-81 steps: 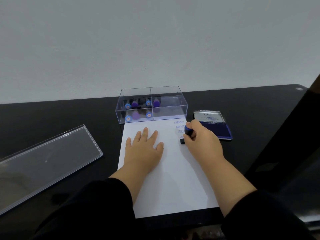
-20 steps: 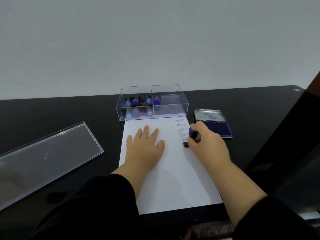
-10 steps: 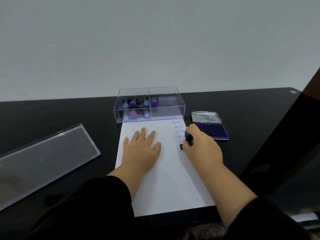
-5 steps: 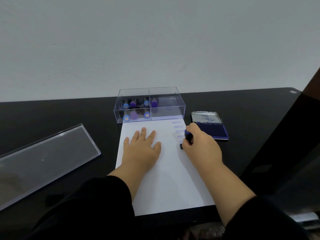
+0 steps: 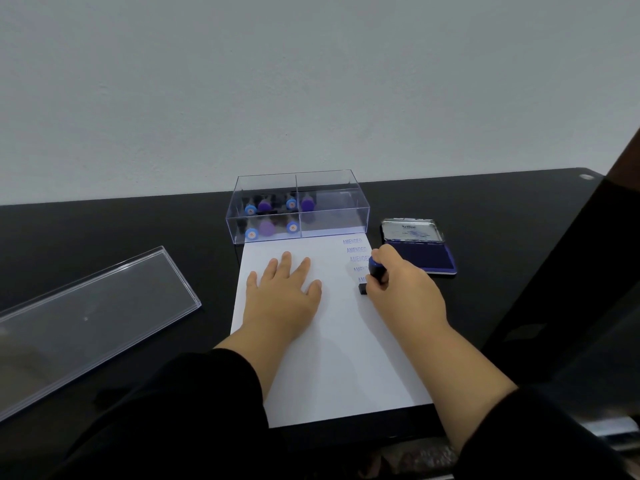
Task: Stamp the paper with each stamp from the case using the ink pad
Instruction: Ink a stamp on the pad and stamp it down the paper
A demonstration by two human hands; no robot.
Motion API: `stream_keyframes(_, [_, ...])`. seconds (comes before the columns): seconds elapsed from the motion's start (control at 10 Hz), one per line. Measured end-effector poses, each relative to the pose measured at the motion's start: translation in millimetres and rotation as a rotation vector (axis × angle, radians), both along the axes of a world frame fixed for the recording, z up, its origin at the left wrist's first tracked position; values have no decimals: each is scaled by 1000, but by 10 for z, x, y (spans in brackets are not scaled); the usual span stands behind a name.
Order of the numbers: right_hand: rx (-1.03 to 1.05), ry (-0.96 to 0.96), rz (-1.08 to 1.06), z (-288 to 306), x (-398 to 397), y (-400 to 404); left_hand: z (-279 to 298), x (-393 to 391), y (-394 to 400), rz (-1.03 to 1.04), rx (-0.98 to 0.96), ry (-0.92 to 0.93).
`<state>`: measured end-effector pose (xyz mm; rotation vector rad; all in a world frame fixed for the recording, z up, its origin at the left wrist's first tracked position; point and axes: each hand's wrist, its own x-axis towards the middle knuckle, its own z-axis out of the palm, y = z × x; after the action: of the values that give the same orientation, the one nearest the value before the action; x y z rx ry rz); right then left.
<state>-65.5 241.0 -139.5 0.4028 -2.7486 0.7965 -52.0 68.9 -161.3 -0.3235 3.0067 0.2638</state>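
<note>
Under the right hand (image 5: 403, 289), stamp (image 5: 375, 271) sits base-down on the paper (image 5: 332, 358), near its right edge, just below a column of blue AMENDED prints (image 5: 355, 250). Right hand grips the stamp's round blue knob, fingers curled round it. Left hand (image 5: 282, 292) lies flat, fingers straight, pressing the sheet to the worktop (image 5: 104, 230), beside the right hand on its left

Handling, my read: stamp looks small, light, rigid plastic; knob smooth, so hold it at the knob from above and press straight down, else the print smears. Paper is thin and slides easily on the glossy worktop, hence the flat hand pinning it

Ink pad (image 5: 420, 256) lies open just beyond the right hand, lid up. Case (image 5: 298, 209) beyond the left hand's fingertips holds more stamps in its left compartments; clear lid (image 5: 86, 320) lies well off to the left
</note>
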Motion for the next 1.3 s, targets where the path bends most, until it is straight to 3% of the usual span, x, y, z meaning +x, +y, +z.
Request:
stream_keyframes(0.3, [-74,-23,-12,-27,44,0,-11,5,-2,0,5,9])
stream_keyframes(0.6, [-831,-39,-128,196,-49,228,7,9,-2,1,4,7])
stream_keyframes(0.7, [-936,-38,-147,198,-87,292,4,14,0,4,-1,0])
stream_keyframes(1.0, [-1188,-140,-227,131,-155,310,4,6,6,12,-6,-1])
stream_keyframes(1.3, [-1247,-198,-227,126,-177,283,13,-1,18,20,-5,-8])
